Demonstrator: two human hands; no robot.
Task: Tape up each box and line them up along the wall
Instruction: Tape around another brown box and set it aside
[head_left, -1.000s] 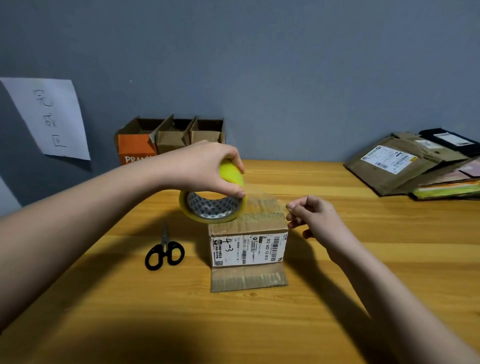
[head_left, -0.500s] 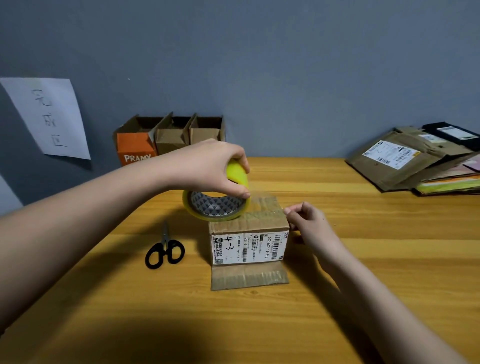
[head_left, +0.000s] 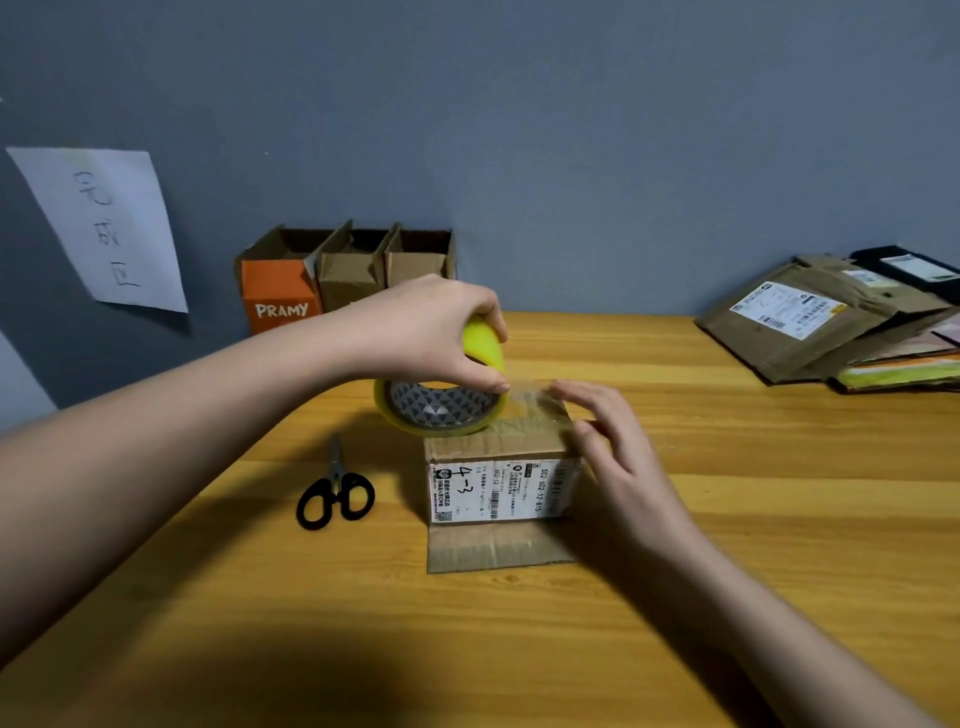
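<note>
Head view
Left hand: left hand (head_left: 431, 332) grips the tape roll (head_left: 441, 400) from above, thumb on the near rim, fingers curled over the far rim; the roll hangs tilted under the palm, above the far left corner of the box top.
Tape roll: yellow, with a grey patterned core; a clear strip of tape (head_left: 535, 402) runs from it toward the right hand, across the far part of the box top.
Right hand: right hand (head_left: 618, 457) is flat with straight fingers; its fingertips (head_left: 563, 389) press the strip onto the box's right top edge, and the palm lies over the right side of the box.
Box: small cardboard box (head_left: 498, 483) stands on the wooden table (head_left: 727, 519) between the two hands, a white shipping label marked "4-3" on its near face, one loose flap lying flat on the table toward the person.
Scissors: black-handled scissors (head_left: 335, 493) lie on the table below the left wrist, just left of the box, not touching it.
Beyond the left hand: three open boxes (head_left: 348, 275) stand in a row against the grey wall (head_left: 571, 156); the leftmost is orange and reads "PRAMY".
Far left of the left hand: paper sheet (head_left: 104, 228) with handwriting hangs on the wall.
Far beyond the right hand: stack of flattened packages (head_left: 831, 322) lies at the table's right edge, near the wall.
</note>
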